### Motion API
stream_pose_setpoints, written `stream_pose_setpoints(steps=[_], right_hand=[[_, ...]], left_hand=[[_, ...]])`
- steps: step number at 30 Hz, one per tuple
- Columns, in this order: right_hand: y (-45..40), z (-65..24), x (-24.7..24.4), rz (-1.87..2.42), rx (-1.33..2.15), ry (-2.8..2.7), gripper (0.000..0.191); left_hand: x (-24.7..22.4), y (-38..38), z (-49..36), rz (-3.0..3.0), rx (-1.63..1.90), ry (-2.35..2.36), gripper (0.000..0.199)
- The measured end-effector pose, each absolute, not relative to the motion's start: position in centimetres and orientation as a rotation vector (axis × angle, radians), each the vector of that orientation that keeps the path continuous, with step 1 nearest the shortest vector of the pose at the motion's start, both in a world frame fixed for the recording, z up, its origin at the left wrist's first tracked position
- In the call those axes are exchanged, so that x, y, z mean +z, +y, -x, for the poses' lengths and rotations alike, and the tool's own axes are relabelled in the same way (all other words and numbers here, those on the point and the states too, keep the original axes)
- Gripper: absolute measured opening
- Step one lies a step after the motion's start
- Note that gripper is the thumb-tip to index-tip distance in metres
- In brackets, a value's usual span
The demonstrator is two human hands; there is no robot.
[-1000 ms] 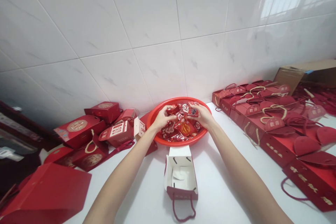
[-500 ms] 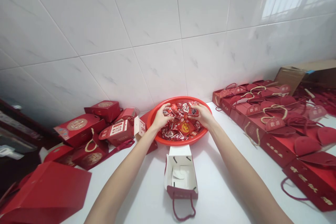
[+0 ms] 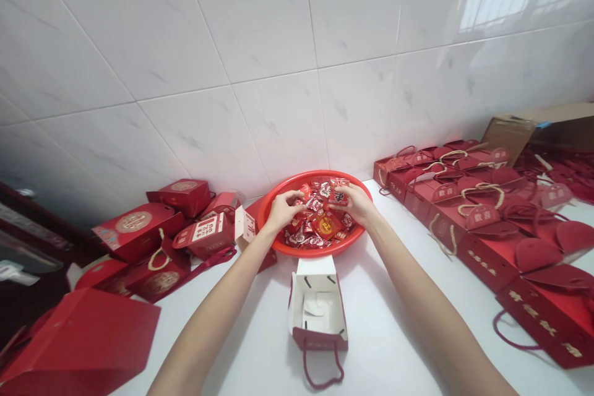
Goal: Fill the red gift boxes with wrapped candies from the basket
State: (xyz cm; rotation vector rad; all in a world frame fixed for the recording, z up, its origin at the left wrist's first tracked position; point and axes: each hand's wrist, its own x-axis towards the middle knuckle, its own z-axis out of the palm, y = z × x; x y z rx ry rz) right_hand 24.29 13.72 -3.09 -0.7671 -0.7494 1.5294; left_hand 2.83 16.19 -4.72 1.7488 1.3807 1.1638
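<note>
A red plastic basket (image 3: 278,246) stands against the wall, filled with wrapped candies (image 3: 326,224) in red, white and gold. Inside its left part, my left hand (image 3: 284,210) has its fingers curled in a pinch around a small red wrapped candy, mostly hidden by the fingers. At the right side, my right hand (image 3: 358,203) grips a red candy packet (image 3: 340,193) with dark lettering between thumb and fingers. Just in front of the basket sits an open gift box (image 3: 320,309), white inside, its dark red cord handle hanging toward me.
Closed red gift boxes (image 3: 482,235) stand in rows on the right, with a cardboard box (image 3: 508,136) behind. More red boxes (image 3: 139,226) lie piled on the left, and a large one (image 3: 88,340) is nearer. The tiled wall (image 3: 278,117) bounds the white table (image 3: 380,334).
My left fingers have drawn closer together over the candies. My right hand has tilted the candy packet slightly and shifted a little left. The open gift box stays put.
</note>
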Motion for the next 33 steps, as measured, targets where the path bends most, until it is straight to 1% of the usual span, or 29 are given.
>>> stream_pose_setpoints(steps=[4,8,16,17,19,22,24,26,28,30,31,33], right_hand=[[13.6,-24.3,-3.0,0.77,1.551,-0.782,0.018],[13.6,-24.3,-3.0,0.788,1.537,-0.79,0.016],[13.8,-24.2,-3.1,0.815,1.514,-0.754,0.017],[13.8,-24.2,-3.1,0.818,1.506,-0.739,0.016],[13.9,-24.2,-3.1,0.826,1.487,-0.702,0.013],[14.2,-24.2,-3.2,0.843,1.462,-0.664,0.012],[14.4,-24.2,-3.3,0.852,1.445,-0.655,0.012],[14.5,-24.2,-3.5,0.851,1.432,-0.645,0.011],[14.5,-24.2,-3.6,0.844,1.427,-0.639,0.011],[14.4,-24.2,-3.5,0.838,1.425,-0.64,0.011],[14.4,-24.2,-3.5,0.834,1.42,-0.638,0.011],[14.4,-24.3,-3.5,0.829,1.407,-0.618,0.011]], left_hand=[[-4.8,16.1,-2.7,-1.788,1.085,1.458,0.024],[-4.4,15.8,-2.6,-1.872,1.007,1.511,0.02],[-3.2,13.9,-3.6,-2.06,0.561,1.287,0.014],[-3.1,13.8,-3.7,-2.086,0.504,1.263,0.016],[-3.0,13.5,-4.0,-2.154,0.35,1.239,0.027],[-3.3,13.1,-4.3,-2.251,0.125,1.255,0.052],[-3.7,12.9,-4.5,-2.288,0.12,1.294,0.07],[-4.1,12.9,-4.8,-2.293,0.182,1.336,0.084],[-4.3,13.0,-5.1,-2.228,0.211,1.344,0.089],[-4.3,13.3,-5.5,-2.151,0.227,1.343,0.084],[-4.3,13.4,-5.6,-2.128,0.263,1.353,0.077],[-4.2,13.8,-5.9,-2.117,0.373,1.396,0.055]])
